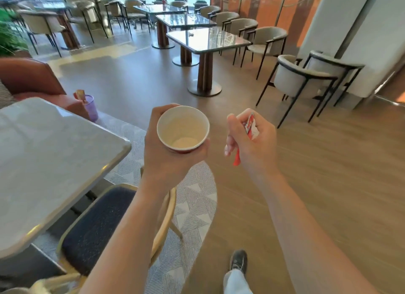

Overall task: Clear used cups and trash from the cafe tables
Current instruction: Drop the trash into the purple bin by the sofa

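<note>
At the far left a grey table (54, 162) is filling the near corner, with a brown sofa (28, 76) sitting behind it. A purple tub (92, 107) is standing just past the table's far edge, holding a few sachets. A chair (98, 223) with a dark blue seat is tucked against the table's near side, and its legs are resting on a patterned rug (192, 206).

The left hand (162, 153) is gripping the cup (183, 129), fingers and thumb curled round its red wall. The cup is being held upright in the air, right of the table and above the rug's edge, with its mouth facing the camera. Its pale inside is looking empty, though a thin residue cannot be ruled out.

Just beside it, apart from the cup, the right hand (252, 140) is clenching a crumpled red-and-white wrapper (252, 127), fingers folded tightly over it. A red strip (237, 157) is poking out below the fist (what it is cannot be told).

Below, a dark shoe (238, 259) is standing on the wooden floor. Further back, a glossy table (208, 40) is standing on two wooden pedestals, and pale armchairs (302, 79) are lining the wall at the right.
</note>
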The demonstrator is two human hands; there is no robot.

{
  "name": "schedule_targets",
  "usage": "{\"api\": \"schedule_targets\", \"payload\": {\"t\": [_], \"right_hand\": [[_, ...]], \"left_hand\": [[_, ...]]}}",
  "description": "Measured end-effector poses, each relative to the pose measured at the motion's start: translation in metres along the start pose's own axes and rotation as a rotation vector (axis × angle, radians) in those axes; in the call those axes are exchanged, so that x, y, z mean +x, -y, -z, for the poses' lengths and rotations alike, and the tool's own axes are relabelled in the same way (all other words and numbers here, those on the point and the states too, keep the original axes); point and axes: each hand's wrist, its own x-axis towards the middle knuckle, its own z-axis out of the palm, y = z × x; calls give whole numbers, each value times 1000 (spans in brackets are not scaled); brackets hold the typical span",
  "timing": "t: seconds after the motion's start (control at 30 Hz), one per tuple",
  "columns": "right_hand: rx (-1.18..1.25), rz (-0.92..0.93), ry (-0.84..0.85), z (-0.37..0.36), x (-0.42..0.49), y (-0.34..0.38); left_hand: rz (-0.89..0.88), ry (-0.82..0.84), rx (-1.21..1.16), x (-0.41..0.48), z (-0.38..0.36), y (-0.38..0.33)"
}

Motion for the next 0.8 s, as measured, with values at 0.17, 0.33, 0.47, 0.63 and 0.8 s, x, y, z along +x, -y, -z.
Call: {"api": "schedule_targets", "payload": {"t": [0.17, 0.33, 0.47, 0.63, 0.8], "right_hand": [[87, -27, 45, 6, 124, -60], [151, -28, 127, 8, 264, -88], [196, -7, 199, -3, 357, -104], [175, -8, 256, -33, 447, -151], [96, 0, 347, -87, 539, -205]], "left_hand": [[6, -52, 76, 86, -58, 72], [-12, -139, 120, 194, -114, 117], [-16, -184, 164, 268, -137, 150], [17, -216, 197, 334, -151, 215], [49, -301, 188, 402, -142, 294]]}}
